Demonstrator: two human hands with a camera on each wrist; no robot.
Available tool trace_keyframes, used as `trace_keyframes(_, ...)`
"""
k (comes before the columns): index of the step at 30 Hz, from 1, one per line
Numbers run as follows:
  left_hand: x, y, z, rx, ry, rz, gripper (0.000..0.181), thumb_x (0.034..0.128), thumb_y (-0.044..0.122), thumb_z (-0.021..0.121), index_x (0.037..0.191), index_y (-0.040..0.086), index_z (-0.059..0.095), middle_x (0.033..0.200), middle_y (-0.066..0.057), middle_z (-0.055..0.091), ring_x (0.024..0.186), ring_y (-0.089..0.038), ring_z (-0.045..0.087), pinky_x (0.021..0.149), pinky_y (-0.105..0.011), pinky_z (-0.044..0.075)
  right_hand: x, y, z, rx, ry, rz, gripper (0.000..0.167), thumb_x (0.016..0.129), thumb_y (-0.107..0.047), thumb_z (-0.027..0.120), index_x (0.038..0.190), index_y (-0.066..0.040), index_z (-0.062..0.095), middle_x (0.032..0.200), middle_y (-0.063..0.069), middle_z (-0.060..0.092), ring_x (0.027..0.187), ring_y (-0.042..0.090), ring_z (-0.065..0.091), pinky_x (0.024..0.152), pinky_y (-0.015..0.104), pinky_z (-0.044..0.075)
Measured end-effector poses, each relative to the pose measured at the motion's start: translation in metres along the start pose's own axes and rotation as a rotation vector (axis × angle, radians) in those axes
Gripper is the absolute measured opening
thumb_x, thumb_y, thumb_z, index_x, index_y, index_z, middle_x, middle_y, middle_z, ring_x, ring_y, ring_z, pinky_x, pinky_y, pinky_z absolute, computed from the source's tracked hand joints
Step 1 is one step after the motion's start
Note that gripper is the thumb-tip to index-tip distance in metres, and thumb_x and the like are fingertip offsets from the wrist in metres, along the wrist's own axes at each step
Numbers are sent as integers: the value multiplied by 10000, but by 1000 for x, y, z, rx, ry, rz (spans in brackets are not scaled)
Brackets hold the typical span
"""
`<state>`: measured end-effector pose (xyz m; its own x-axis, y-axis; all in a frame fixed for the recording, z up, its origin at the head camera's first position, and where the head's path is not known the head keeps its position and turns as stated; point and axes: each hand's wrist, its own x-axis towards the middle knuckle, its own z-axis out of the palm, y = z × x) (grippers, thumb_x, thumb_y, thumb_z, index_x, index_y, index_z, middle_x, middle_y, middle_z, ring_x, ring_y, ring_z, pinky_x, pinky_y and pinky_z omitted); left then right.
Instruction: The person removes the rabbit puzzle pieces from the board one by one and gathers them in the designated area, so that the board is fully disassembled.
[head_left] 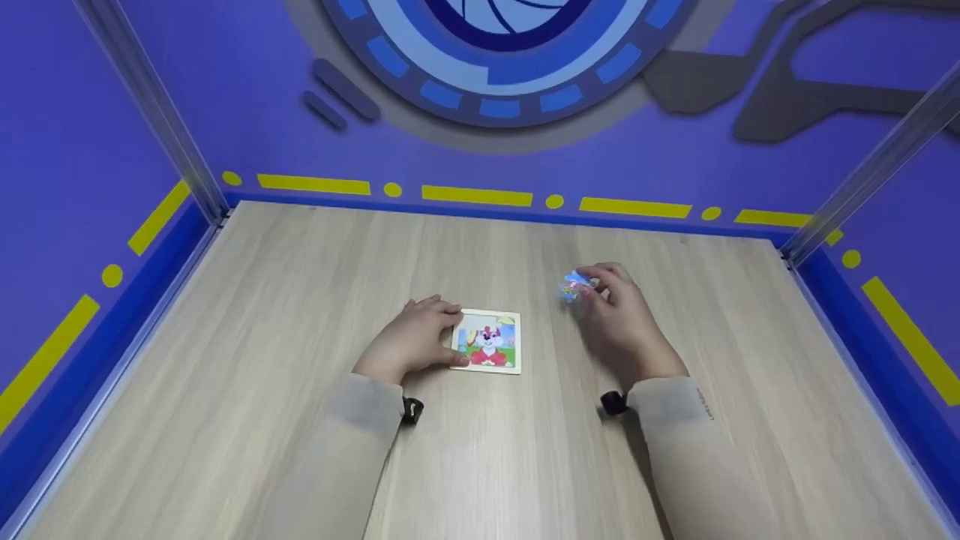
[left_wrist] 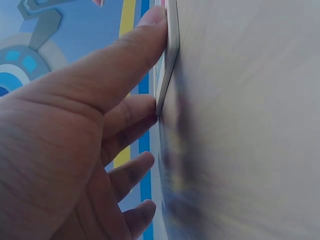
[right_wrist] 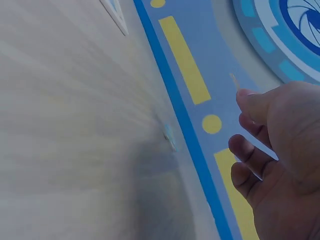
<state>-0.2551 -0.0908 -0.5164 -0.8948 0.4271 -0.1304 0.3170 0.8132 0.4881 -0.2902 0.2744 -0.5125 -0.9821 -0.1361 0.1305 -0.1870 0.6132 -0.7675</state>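
Observation:
A square puzzle board (head_left: 487, 360) with a pale rim and an animal in red lies flat on the table. My left hand (head_left: 414, 339) holds its left side, thumb at the near corner and fingers at the far one; in the left wrist view the thumb of the left hand (left_wrist: 75, 125) presses on the board's rim (left_wrist: 173, 35). To the right of the board, my right hand (head_left: 626, 319) pinches a small colourful piece (head_left: 579, 283). The right wrist view shows that thin piece (right_wrist: 234, 81) edge-on at the fingertips of the right hand (right_wrist: 285, 145).
In the right wrist view a small bluish piece (right_wrist: 169, 137) lies on the table, apart from the hand. The wood-grain table (head_left: 315, 262) meets blue-purple panels (head_left: 247, 90) at the back and both sides, with metal posts at the back corners.

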Motion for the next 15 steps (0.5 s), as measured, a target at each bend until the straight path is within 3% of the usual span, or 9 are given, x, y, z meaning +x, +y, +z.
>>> trace_keyframes(6, 0, -2, 2, -15, 13, 2, 836, 940, 412, 936, 1624, 55, 613, 1751, -90, 545, 1739, -386, 331, 1471, -592, 158, 1, 17, -11, -42, 48, -20, 400, 1189, -208, 592, 1565, -86, 656, 1562, 128, 567, 1251, 292, 567, 1001, 368, 488)
trace_keyframes(15, 1, -1, 2, -7, 10, 8, 826, 942, 416, 935, 1620, 64, 621, 1740, -97, 555, 1723, -371, 368, 1467, -589, 181, 4, 38, -15, -115, 63, 79, 424, 1191, -214, 591, 1582, -57, 637, 1599, 191, 555, 1333, 365, 589, 1172, 557, 524)
